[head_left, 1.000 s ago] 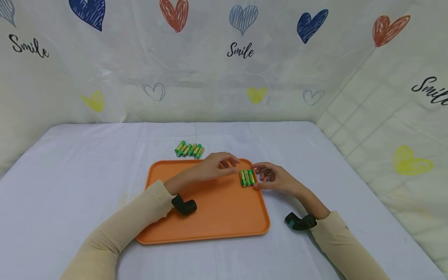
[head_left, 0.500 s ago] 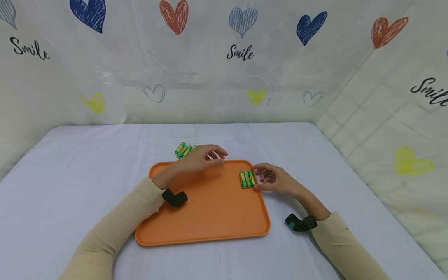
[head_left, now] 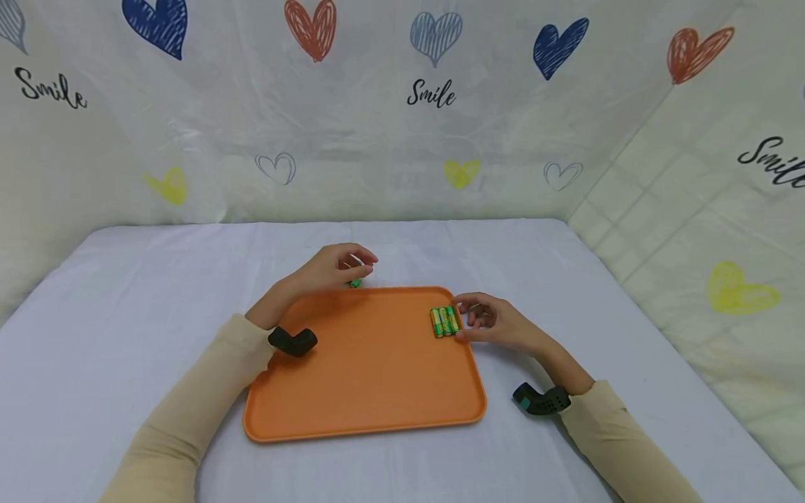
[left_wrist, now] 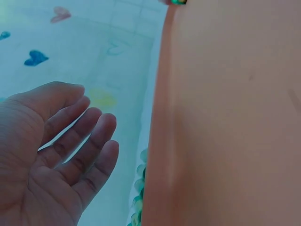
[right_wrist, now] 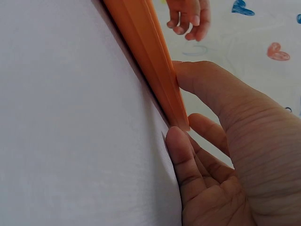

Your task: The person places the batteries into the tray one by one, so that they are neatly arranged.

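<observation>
My left hand (head_left: 333,267) hovers over the tray's far edge, fingers relaxed and holding nothing. Beneath it lie green-and-yellow batteries (head_left: 355,283), mostly hidden by the hand in the head view. The left wrist view shows a row of these batteries (left_wrist: 138,202) just beyond the tray rim. A short row of similar batteries (head_left: 444,322) lies in the far right corner of the orange tray (head_left: 377,377). Beside that corner, my right hand (head_left: 497,321) touches the tray's right rim with thumb and fingers. In the right wrist view its thumb (right_wrist: 200,77) rests against the rim.
A white cloth (head_left: 126,335) covers the table under the tray. Behind it stands a pale wall covering (head_left: 377,188) printed with hearts and words. A black wrist device (head_left: 292,342) sits on the left wrist and another device (head_left: 541,399) on the right.
My left hand has moved left and away from me, from beside the batteries on the tray to over those behind it, now covering most of them. The right hand has stayed in place.
</observation>
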A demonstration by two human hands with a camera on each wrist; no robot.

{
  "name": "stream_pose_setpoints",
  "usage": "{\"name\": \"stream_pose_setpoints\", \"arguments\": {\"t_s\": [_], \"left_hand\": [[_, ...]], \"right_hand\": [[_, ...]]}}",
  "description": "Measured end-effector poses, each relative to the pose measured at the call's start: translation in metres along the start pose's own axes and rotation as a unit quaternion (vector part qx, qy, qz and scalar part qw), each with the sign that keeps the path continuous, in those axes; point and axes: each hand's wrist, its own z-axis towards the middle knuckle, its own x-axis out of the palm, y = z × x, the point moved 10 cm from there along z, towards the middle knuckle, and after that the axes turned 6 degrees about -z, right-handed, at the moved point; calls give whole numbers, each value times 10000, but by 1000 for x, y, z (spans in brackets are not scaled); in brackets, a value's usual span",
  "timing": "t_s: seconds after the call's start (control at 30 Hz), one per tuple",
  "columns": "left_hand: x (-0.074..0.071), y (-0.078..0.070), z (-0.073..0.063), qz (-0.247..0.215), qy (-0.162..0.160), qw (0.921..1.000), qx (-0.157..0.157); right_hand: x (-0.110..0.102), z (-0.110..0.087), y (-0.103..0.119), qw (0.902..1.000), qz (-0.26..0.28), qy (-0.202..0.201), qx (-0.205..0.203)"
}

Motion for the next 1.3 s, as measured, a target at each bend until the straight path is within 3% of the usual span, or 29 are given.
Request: {"name": "stream_pose_setpoints", "arguments": {"t_s": [0.33, 0.63, 0.93, 1.13, 1.3], "left_hand": [[-21, 12, -5, 112, -150, 9997, -168], [-46, 19, -11, 366, -535, 9976, -230], [-57, 42, -18, 543, -758, 9945, -469], [-62, 55, -19, 546, -740, 9944, -518], [-61, 66, -21, 354, -511, 9958, -668]], "right_hand": [[-1, 0, -1, 10000, -23, -8, 5], [-4, 0, 1, 10000, -29, -68, -34], [0, 1, -2, 10000, -70, -5, 20], [0, 0, -1, 10000, -51, -20, -18], [1, 0, -2, 10000, -22, 11, -34]]}}
